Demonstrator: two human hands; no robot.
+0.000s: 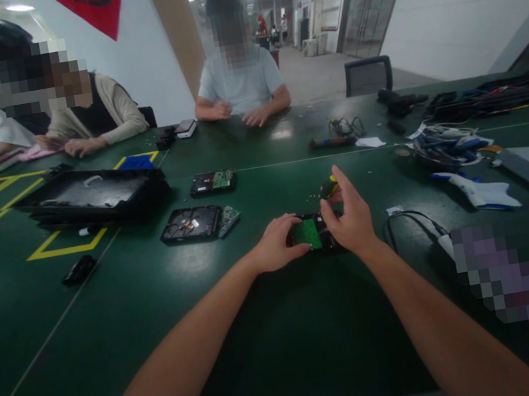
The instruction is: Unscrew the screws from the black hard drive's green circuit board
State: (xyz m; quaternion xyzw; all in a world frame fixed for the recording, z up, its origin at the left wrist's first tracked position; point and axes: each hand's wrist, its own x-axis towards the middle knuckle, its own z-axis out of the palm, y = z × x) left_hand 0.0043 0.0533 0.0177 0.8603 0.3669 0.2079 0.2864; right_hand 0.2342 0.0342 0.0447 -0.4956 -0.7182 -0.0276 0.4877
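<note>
A small black hard drive (315, 235) with a green circuit board facing up lies on the dark green table (247, 336) in front of me. My left hand (280, 244) grips its left edge. My right hand (348, 214) presses on its right side and holds a screwdriver (330, 187) with a yellow-and-black handle above the drive. Whether the tip touches the board is hidden by my fingers.
Two more opened hard drives (192, 223) (212, 182) lie to the left, beyond them a black tray (92, 196). Cables and tools (443, 148) crowd the right side. A black cable (408, 224) runs near my right wrist. Three people sit across the table.
</note>
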